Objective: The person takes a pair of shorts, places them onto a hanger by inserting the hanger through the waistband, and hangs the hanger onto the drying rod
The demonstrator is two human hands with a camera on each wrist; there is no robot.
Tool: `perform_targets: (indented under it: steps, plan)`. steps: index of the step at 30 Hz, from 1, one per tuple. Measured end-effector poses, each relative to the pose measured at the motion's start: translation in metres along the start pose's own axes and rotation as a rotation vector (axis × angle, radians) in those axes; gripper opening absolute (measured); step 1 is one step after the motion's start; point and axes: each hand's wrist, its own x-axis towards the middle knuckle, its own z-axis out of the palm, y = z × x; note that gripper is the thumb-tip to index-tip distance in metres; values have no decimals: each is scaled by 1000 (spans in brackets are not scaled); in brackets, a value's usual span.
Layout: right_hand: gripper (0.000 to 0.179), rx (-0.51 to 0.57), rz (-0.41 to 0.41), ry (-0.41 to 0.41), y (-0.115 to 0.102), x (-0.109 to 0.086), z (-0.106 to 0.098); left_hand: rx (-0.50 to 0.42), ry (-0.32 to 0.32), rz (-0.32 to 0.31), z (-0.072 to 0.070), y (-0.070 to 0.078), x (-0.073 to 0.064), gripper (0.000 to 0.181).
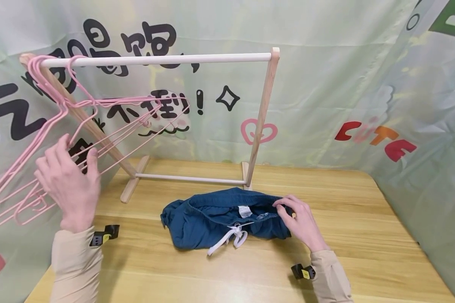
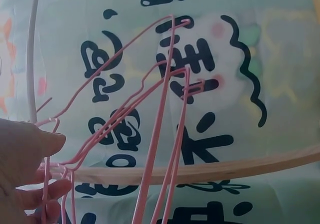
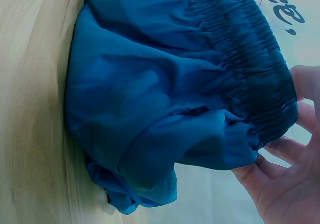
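Dark blue drawstring shorts (image 1: 197, 227) lie bunched on the table, the elastic waistband facing up and gaping. A white label (image 1: 244, 211) shows inside, and a white drawstring (image 1: 235, 235) is tied in a bow at the front. At the waistband's right end, my right hand (image 1: 299, 219) holds the edge between thumb and fingers; the right wrist view shows the gathered band (image 3: 260, 79) there. Several pink hangers (image 1: 95, 102) hang from the rack's left end. My left hand (image 1: 70, 181) is raised among them, thumb and fingers apart, with a hanger wire (image 2: 46, 184) crossing its fingers.
The rack has a white top rail (image 1: 167, 59), wooden posts (image 1: 264, 109) and a low white crossbar (image 1: 189, 179); it stands behind the shorts on the wooden table (image 1: 364, 235). A printed curtain (image 1: 318, 84) surrounds the table's back and sides.
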Motion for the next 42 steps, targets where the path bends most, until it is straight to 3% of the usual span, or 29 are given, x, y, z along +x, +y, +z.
perform_targets:
  steps: [13,30,37,42]
  plan:
    - [17,4,0,19,2,0,1,40,59,-66,-13,-7,-1,54]
    - [14,3,11,19,1,1,2,18,115,-139,-12,-5,1,46]
    - [14,12,19,14,2,1,2,-97,178,-107,-9,-8,-1,40]
    - [14,14,28,12,2,1,2,-191,243,-120,-8,-7,-9,44]
